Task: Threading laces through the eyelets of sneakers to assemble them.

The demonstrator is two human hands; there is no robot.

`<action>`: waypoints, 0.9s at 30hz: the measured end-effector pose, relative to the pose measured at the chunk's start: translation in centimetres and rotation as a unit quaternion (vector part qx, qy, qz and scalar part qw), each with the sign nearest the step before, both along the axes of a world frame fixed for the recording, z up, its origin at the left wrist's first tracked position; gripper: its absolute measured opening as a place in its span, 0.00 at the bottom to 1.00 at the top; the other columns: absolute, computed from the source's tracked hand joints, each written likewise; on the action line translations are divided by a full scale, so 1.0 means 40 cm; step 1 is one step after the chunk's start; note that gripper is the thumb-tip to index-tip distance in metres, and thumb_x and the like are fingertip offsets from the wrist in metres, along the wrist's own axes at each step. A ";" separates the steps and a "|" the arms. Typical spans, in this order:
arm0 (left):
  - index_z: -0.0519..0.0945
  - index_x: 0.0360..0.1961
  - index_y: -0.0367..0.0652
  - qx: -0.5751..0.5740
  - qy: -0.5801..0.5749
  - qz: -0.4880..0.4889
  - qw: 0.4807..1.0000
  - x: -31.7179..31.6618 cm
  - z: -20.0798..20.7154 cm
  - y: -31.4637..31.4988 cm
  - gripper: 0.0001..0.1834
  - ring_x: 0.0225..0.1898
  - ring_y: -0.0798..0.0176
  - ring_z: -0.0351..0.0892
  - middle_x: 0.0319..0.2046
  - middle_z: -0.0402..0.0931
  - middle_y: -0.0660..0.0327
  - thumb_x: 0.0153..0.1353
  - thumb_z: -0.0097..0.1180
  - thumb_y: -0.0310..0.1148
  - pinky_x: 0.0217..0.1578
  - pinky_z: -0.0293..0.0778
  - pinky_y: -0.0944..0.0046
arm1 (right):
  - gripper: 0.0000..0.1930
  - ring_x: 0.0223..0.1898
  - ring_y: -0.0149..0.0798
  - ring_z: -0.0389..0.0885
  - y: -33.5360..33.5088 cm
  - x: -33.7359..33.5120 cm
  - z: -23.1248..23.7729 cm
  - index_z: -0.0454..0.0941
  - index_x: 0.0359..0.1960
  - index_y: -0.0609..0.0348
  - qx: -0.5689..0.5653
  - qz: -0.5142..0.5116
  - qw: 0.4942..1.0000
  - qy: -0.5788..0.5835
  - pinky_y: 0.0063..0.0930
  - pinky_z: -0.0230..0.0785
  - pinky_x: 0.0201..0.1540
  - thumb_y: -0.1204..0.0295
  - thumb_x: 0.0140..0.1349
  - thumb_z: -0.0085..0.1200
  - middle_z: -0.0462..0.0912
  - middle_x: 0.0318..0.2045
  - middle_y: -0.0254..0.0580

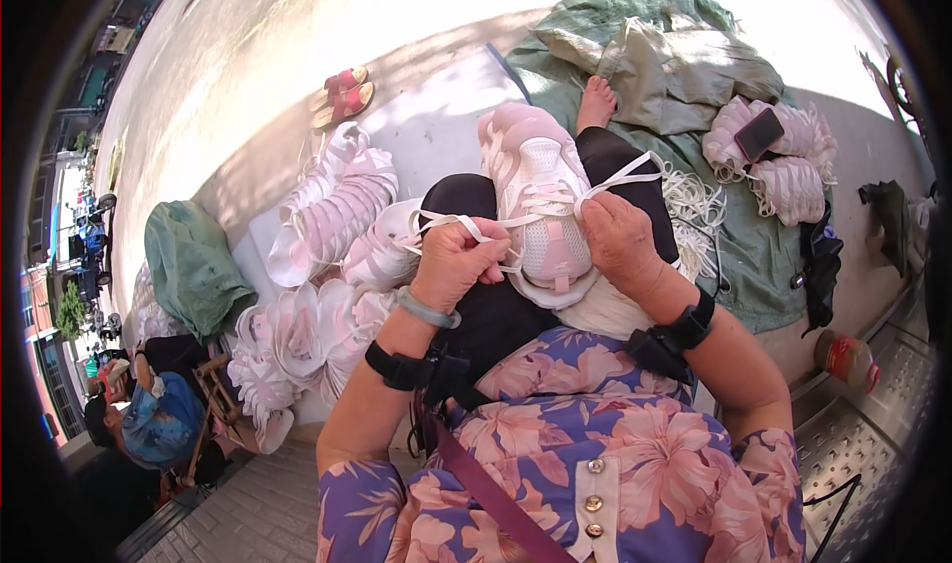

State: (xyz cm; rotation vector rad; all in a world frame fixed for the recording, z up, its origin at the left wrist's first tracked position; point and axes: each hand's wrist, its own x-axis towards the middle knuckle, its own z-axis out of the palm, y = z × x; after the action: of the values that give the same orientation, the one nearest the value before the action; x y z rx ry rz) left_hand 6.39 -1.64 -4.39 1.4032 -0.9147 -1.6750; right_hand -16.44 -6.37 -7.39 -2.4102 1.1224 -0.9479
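A pink and white shoe upper (555, 246) lies across my lap between my knees, partly threaded with a flat white shoelace (543, 206). To its left, my left hand (456, 263) is closed in a pinch on the lace, which passes over the fingers. At the right edge of the upper, my right hand (623, 241) pinches the lace where it meets the eyelets, and a loop rises to the right of it. The fingertips of my right hand are partly hidden. A bunch of loose white laces (691, 206) hangs beside my right thigh.
Stacks of pink and white uppers (342, 206) lie to the left, with more bundles (788, 188) at the right under a phone (759, 133). Red sandals (345, 97), a green sack (193, 265) and a plastic bottle (846, 360) lie around. Another person (159, 419) sits far left.
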 end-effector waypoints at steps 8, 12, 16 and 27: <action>0.74 0.30 0.39 -0.149 -0.236 -0.033 0.960 -0.022 -0.035 -0.006 0.03 0.18 0.78 0.69 0.21 0.73 0.67 0.59 0.53 0.27 0.19 0.65 0.77 | 0.08 0.27 0.47 0.76 -0.009 -0.023 0.007 0.70 0.25 0.59 0.080 -0.043 0.994 0.056 0.37 0.68 0.27 0.70 0.55 0.54 0.73 0.24 0.44; 0.74 0.31 0.37 -0.191 -0.332 -0.019 0.923 -0.047 -0.014 -0.012 0.05 0.21 0.75 0.69 0.20 0.73 0.65 0.59 0.53 0.27 0.23 0.66 0.72 | 0.09 0.25 0.46 0.76 0.009 -0.049 0.050 0.72 0.20 0.56 0.145 -0.052 0.983 0.095 0.37 0.65 0.25 0.67 0.53 0.55 0.73 0.23 0.40; 0.74 0.32 0.35 -0.289 -0.333 0.038 0.897 -0.052 -0.053 -0.015 0.05 0.22 0.72 0.69 0.22 0.74 0.61 0.59 0.52 0.28 0.25 0.66 0.69 | 0.06 0.27 0.38 0.72 0.014 0.004 0.088 0.72 0.25 0.54 -0.034 0.079 0.992 0.090 0.32 0.60 0.30 0.68 0.50 0.55 0.69 0.22 0.35; 0.74 0.32 0.35 -0.298 -0.428 0.040 0.852 -0.064 -0.065 -0.037 0.06 0.26 0.52 0.74 0.26 0.74 0.50 0.59 0.50 0.28 0.30 0.70 0.59 | 0.11 0.29 0.36 0.70 -0.012 0.054 0.075 0.74 0.35 0.55 -0.055 0.080 0.989 0.115 0.32 0.57 0.36 0.69 0.48 0.56 0.69 0.24 0.33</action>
State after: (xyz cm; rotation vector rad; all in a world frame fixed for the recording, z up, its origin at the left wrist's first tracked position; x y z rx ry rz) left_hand 3.82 -3.13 -6.99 1.6774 -1.6514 -0.5197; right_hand -14.29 -6.84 -4.41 -2.7073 0.9520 -0.7131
